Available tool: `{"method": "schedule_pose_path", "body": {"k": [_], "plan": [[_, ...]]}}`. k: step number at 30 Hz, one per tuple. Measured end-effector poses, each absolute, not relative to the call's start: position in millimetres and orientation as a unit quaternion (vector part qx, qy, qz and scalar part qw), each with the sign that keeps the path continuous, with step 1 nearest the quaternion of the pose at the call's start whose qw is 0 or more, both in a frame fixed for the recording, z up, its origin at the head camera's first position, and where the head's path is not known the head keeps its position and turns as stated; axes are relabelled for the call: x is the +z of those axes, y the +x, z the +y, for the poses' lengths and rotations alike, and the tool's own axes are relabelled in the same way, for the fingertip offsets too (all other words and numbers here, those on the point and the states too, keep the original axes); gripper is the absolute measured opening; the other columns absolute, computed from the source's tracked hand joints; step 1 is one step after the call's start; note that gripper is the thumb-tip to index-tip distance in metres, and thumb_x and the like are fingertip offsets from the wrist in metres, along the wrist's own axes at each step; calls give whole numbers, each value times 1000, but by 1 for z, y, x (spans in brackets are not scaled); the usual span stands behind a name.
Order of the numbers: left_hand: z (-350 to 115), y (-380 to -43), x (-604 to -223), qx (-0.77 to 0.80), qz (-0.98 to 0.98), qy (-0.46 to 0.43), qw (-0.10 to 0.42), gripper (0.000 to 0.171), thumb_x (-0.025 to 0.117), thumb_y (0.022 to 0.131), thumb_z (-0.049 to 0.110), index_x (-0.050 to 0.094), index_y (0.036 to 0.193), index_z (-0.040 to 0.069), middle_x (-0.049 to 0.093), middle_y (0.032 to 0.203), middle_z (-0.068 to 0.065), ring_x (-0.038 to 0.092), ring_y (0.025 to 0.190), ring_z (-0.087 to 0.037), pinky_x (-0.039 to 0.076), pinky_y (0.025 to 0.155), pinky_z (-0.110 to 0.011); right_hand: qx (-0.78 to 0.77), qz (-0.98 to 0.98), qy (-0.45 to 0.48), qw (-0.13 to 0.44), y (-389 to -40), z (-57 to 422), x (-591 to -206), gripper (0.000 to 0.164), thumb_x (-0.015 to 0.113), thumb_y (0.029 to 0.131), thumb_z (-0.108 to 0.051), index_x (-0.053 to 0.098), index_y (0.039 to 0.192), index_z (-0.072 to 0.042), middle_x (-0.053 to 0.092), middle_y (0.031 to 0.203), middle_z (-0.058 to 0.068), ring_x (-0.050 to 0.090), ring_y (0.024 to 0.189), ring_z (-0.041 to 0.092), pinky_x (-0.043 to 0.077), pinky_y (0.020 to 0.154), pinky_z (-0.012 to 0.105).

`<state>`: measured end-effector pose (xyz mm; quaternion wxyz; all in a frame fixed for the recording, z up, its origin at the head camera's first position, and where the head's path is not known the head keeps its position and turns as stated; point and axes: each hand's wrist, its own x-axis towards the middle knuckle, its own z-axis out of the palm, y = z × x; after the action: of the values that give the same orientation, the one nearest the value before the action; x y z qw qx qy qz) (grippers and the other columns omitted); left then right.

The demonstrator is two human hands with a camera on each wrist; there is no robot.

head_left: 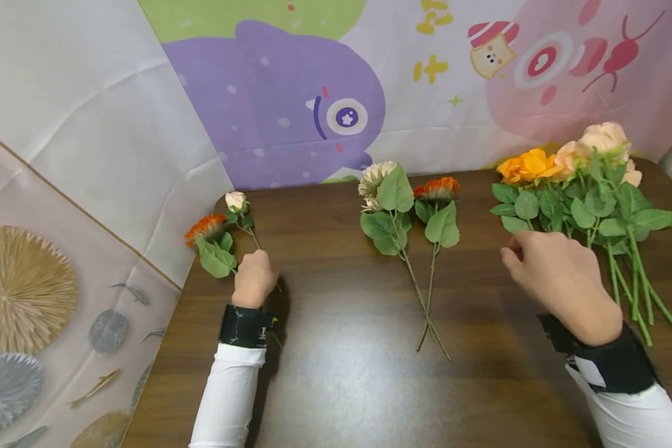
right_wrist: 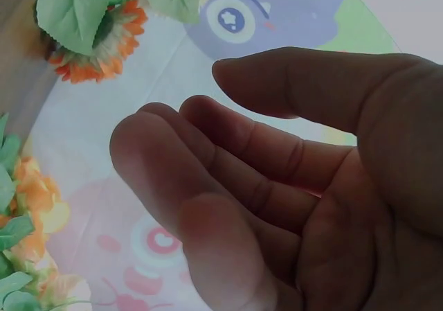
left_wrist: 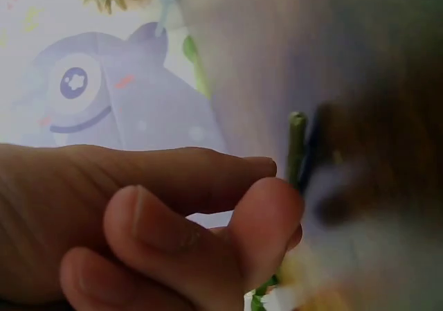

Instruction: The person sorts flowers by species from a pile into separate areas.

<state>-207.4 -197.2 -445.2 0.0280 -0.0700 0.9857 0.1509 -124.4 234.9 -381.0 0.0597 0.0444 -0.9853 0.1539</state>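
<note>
At the left edge of the table, my left hand [head_left: 254, 279] is over the stems of a cream rose [head_left: 236, 201] and an orange flower [head_left: 206, 228]. In the left wrist view its thumb and fingertips pinch a green stem [left_wrist: 295, 145], the cut end standing out past them. Which flower that stem belongs to, I cannot tell. My right hand [head_left: 560, 277] hovers by the bunch at the right, fingers loosely bent, thumb apart, nothing between them. Mid-table lie a cream many-petalled flower [head_left: 371, 183] and another orange flower [head_left: 438, 188], stems crossed.
On the right lies a bunch with yellow-orange blooms [head_left: 529, 167], a large pale peach rose [head_left: 603, 142] and long green stems [head_left: 641, 292]. A cartoon-printed cloth [head_left: 291, 99] hangs behind the brown wooden table [head_left: 336, 386]. Patterned fabric [head_left: 106, 280] borders its left side.
</note>
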Motion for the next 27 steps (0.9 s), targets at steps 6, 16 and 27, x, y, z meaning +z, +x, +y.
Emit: {"method": "schedule_pose_path", "body": {"k": [6,16,27], "plan": [[-200,-210,-448,144,986,-70,41,19,54,86,-2,69,93,-12,67,94,-33,68,78,-44,55,62,-53,150,-985,49,64,-124,233,-381,17,61,95,-21,66,90,-5,56,62,5,50,50,22,33,42,34],[-205,-211,-450,168,981,-76,66,13,61,79,1,68,71,-5,67,65,-20,67,61,-33,56,59,-40,147,-985,48,69,-124,232,-383,17,60,95,-20,66,89,-5,57,63,5,50,50,22,33,42,34],[-184,-201,-425,206,978,-2,-21,38,61,81,7,45,47,11,43,52,0,46,50,-20,39,47,-31,151,-984,59,76,-125,228,-384,16,61,93,-20,67,87,-7,58,63,3,52,51,22,34,42,35]]}}
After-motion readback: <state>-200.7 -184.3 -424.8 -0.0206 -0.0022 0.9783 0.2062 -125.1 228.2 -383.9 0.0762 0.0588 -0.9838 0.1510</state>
